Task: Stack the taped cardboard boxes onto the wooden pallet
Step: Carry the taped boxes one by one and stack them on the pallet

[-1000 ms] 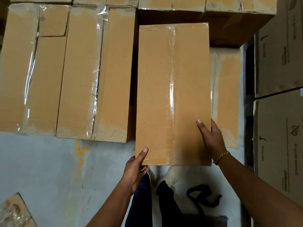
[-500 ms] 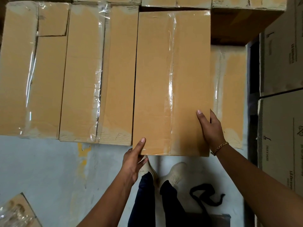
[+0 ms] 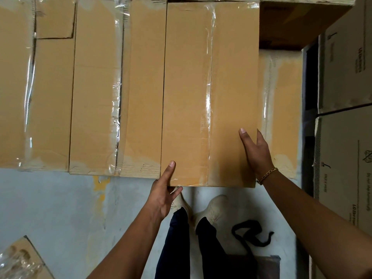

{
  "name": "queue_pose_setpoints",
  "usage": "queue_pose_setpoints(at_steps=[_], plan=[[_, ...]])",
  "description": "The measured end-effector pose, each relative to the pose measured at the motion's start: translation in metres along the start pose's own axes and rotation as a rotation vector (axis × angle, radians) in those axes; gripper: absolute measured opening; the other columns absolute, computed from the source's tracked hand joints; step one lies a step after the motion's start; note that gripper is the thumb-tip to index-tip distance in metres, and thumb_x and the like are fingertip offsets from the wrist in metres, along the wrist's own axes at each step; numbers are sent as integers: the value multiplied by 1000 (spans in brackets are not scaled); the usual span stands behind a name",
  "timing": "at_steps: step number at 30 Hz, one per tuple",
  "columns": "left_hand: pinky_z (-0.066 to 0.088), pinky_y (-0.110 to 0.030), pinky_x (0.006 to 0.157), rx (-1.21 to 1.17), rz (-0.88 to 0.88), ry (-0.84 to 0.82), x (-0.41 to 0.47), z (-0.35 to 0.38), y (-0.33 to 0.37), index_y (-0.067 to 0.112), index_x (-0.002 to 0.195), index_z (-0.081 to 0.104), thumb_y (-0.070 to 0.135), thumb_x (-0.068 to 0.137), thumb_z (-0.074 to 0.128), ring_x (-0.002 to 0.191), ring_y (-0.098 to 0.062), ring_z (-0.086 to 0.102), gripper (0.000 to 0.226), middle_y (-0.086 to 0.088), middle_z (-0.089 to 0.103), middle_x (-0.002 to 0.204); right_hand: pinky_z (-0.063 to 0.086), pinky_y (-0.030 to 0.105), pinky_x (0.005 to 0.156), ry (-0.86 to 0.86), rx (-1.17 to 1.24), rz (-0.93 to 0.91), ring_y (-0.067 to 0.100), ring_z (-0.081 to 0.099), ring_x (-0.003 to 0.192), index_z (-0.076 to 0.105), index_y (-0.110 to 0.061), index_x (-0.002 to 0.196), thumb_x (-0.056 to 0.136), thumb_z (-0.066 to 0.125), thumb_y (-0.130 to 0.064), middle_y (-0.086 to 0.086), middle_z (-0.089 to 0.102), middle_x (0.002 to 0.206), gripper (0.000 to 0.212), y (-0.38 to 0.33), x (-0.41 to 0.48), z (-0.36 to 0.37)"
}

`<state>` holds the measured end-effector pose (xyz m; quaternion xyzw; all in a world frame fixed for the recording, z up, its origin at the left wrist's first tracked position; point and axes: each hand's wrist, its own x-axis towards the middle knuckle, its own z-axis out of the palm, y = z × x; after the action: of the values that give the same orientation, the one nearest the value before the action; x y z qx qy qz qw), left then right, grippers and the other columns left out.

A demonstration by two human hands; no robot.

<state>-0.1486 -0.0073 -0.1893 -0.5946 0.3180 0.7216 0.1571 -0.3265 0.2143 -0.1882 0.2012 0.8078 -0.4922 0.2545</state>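
A long brown cardboard box (image 3: 211,87) with clear tape down its middle lies between my two hands. My left hand (image 3: 164,193) grips its near left corner, thumb on top. My right hand (image 3: 256,152) holds its right edge near the front, thumb on the top face. The box sits level with a row of taped boxes (image 3: 96,87) to its left, its left side against the neighbouring one. A lower taped box (image 3: 281,109) shows at its right. The wooden pallet is hidden under the boxes.
Printed grey cartons (image 3: 346,154) stand stacked along the right. More boxes (image 3: 298,19) lie behind the row. The grey concrete floor (image 3: 50,208) is below, with my feet, a black strap (image 3: 251,236), and a taped box corner (image 3: 22,260) at bottom left.
The box in my hands has moved forward and left, closing the gap beside the row of boxes; both hands kept their grip.
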Motion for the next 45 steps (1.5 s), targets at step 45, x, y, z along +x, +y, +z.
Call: queue_pose_setpoints(at_steps=[45], plan=[[56,-42,101,-49,23,99,0,11,2,13,117,71,49,70,87,110,-23,71,62,-2,79,104,42,16,94,77,34,-33,-22,55,97,58,-37,136,101,60,-45,-34,60,110,36,-1,-2,6]])
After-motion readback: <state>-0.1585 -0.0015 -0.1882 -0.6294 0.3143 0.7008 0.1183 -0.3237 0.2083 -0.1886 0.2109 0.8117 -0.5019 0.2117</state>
